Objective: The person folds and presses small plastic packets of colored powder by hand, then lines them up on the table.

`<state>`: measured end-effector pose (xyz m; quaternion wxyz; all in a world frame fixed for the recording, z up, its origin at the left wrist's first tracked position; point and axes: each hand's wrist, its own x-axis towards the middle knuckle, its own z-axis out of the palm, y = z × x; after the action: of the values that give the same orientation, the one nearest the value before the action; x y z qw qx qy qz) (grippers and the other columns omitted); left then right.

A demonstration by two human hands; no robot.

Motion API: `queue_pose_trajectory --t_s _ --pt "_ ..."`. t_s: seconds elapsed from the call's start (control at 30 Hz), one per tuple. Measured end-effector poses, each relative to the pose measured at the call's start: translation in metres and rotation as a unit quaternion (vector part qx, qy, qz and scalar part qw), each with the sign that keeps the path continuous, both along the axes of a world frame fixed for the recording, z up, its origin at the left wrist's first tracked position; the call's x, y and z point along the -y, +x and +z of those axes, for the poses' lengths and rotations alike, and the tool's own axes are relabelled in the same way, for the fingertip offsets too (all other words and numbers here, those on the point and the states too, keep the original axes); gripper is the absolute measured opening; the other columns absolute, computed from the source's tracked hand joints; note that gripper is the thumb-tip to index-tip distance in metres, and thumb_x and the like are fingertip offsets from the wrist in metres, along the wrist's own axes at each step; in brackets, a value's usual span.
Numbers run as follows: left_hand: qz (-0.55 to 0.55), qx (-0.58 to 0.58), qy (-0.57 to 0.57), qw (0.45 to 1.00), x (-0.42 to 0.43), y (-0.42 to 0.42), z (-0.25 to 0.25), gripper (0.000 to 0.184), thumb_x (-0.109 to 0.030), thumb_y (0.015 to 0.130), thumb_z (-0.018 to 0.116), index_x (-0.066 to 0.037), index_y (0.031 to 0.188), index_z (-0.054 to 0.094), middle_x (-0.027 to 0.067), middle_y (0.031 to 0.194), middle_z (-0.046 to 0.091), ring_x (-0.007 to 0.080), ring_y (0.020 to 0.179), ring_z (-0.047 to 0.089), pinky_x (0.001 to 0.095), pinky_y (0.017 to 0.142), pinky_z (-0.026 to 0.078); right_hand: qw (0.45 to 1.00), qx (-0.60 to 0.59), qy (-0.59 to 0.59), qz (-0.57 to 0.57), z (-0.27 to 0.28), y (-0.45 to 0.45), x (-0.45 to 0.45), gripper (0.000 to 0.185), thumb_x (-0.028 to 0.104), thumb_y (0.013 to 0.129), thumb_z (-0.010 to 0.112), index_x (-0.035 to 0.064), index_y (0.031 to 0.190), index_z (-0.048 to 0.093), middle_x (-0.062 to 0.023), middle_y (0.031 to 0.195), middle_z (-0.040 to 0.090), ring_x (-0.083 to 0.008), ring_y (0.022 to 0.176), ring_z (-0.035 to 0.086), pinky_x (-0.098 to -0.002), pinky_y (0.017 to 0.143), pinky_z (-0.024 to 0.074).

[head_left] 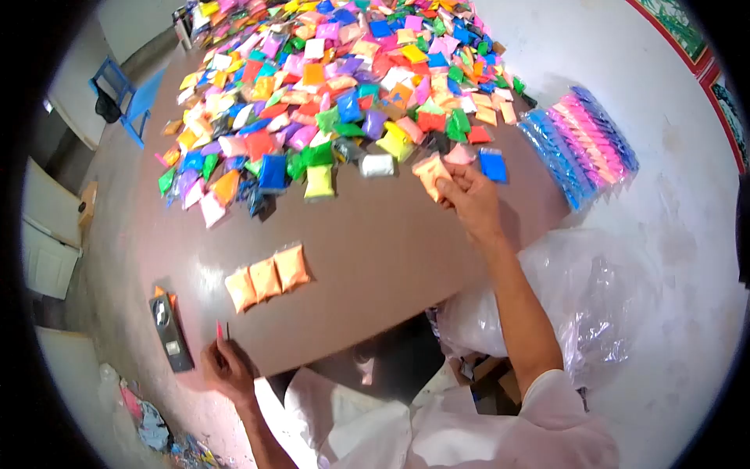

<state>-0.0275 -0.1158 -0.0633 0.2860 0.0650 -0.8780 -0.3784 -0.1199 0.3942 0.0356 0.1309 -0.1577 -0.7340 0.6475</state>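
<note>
My right hand (pixel 467 195) is closed on a small peach packet (pixel 431 177), held above the table near the front of a big pile of coloured packets (pixel 312 117). Lower left, at the table's near edge, my left hand (pixel 226 366) has its fingers pinched round a thin item with a pink tip (pixel 219 331). Between my hands, nearer the left one, three peach packets (pixel 266 281) lie side by side in a slanted row. A white packet (pixel 376 165) and a blue packet (pixel 493 166) lie at the pile's front edge.
A black box-like object (pixel 171 333) lies at the table's left edge. Bundled blue and pink packets (pixel 580 147) are at the right. Clear plastic bags (pixel 578 293) bulge beside my right forearm. A blue chair (pixel 129 98) stands beyond the table at the far left.
</note>
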Motion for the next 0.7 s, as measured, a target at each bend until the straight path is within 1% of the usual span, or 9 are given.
queue_pose_trajectory --t_s 0.1,0.23,0.27,0.37,0.43,0.57,0.6,0.63,0.7 --pt "-0.018 -0.040 0.005 0.999 0.007 -0.004 -0.012 0.014 -0.010 0.103 0.068 0.003 0.097 0.069 0.0094 0.081 0.066 0.0167 0.066 0.058 0.0313 0.062 0.049 0.994 0.003 -0.108 0.035 -0.005 0.046 0.057 0.032 0.009 0.096 0.072 -0.0005 0.126 0.067 -0.0058 0.104 0.073 -0.0093 0.084 0.067 -0.0237 0.072 0.0551" --pt "-0.030 -0.031 -0.065 0.997 -0.007 0.000 0.021 0.011 -0.009 0.100 0.071 0.001 0.097 0.071 0.0134 0.086 0.069 0.0235 0.070 0.065 0.0347 0.066 0.053 0.966 0.029 -0.247 0.068 -0.018 0.091 0.110 0.037 0.007 0.097 0.068 0.0012 0.133 0.064 -0.0060 0.118 0.070 -0.0099 0.093 0.068 -0.0252 0.075 0.0583" --pt "-0.029 -0.052 -0.076 0.995 -0.010 0.000 0.026 0.009 -0.009 0.099 0.072 -0.001 0.097 0.072 0.0136 0.087 0.070 0.0263 0.071 0.067 0.0364 0.067 0.054 0.965 0.034 -0.250 0.076 -0.020 0.098 0.119 0.037 0.007 0.097 0.068 0.0012 0.133 0.064 -0.0060 0.118 0.070 -0.0099 0.093 0.068 -0.0252 0.075 0.0583" --pt "-0.009 -0.027 -0.096 0.995 -0.012 0.004 0.030 0.013 -0.013 0.100 0.073 0.000 0.100 0.072 0.0141 0.091 0.071 0.0258 0.076 0.069 0.0348 0.072 0.055 0.949 0.044 -0.274 0.147 -0.021 0.113 0.138 0.036 0.007 0.100 0.065 0.0033 0.136 0.063 -0.0050 0.123 0.068 -0.0115 0.102 0.067 -0.0260 0.078 0.0599" --pt "-0.009 -0.012 -0.089 0.996 -0.012 0.006 0.032 0.014 -0.016 0.099 0.074 -0.002 0.100 0.073 0.0134 0.093 0.072 0.0262 0.078 0.071 0.0351 0.071 0.056 0.913 0.028 -0.384 0.138 -0.018 0.121 0.154 0.036 0.011 0.104 0.063 0.0047 0.139 0.062 -0.0036 0.121 0.068 -0.0127 0.106 0.067 -0.0275 0.084 0.0594" --pt "-0.003 -0.049 -0.121 0.991 -0.010 0.005 0.028 0.015 -0.019 0.099 0.075 -0.004 0.103 0.073 0.0126 0.095 0.072 0.0258 0.074 0.071 0.0356 0.068 0.057 0.926 0.052 -0.353 0.126 -0.030 0.130 0.171 0.032 0.015 0.106 0.061 0.0052 0.137 0.065 -0.0035 0.123 0.069 -0.0135 0.110 0.066 -0.0295 0.090 0.0578" --pt "0.000 -0.016 -0.102 0.995 -0.010 0.007 0.029 0.018 -0.018 0.097 0.077 -0.005 0.108 0.072 0.0134 0.105 0.072 0.0286 0.087 0.072 0.0387 0.079 0.057 0.942 0.045 -0.310 0.122 -0.030 0.132 0.175 0.030 0.015 0.107 0.061 0.0046 0.134 0.067 -0.0037 0.121 0.070 -0.0132 0.108 0.067 -0.0293 0.092 0.0566" --pt "0.002 -0.019 -0.104 0.994 -0.010 0.009 0.032 0.018 -0.018 0.097 0.077 -0.005 0.108 0.072 0.0134 0.105 0.072 0.0286 0.087 0.072 0.0387 0.079 0.057 0.956 0.037 -0.267 0.117 -0.030 0.133 0.177 0.028 0.016 0.107 0.061 0.0040 0.130 0.070 -0.0039 0.120 0.070 -0.0128 0.107 0.067 -0.0291 0.093 0.0554" --pt "0.009 -0.145 -0.256 0.956 -0.012 0.012 0.039 0.024 -0.016 0.093 0.078 -0.004 0.112 0.071 0.0150 0.117 0.070 0.0333 0.106 0.068 0.0436 0.092 0.053 0.962 0.019 -0.240 0.130 -0.035 0.134 0.178 0.028 0.020 0.107 0.063 0.0049 0.128 0.072 -0.0019 0.115 0.071 -0.0101 0.102 0.066 -0.0270 0.088 0.0546"
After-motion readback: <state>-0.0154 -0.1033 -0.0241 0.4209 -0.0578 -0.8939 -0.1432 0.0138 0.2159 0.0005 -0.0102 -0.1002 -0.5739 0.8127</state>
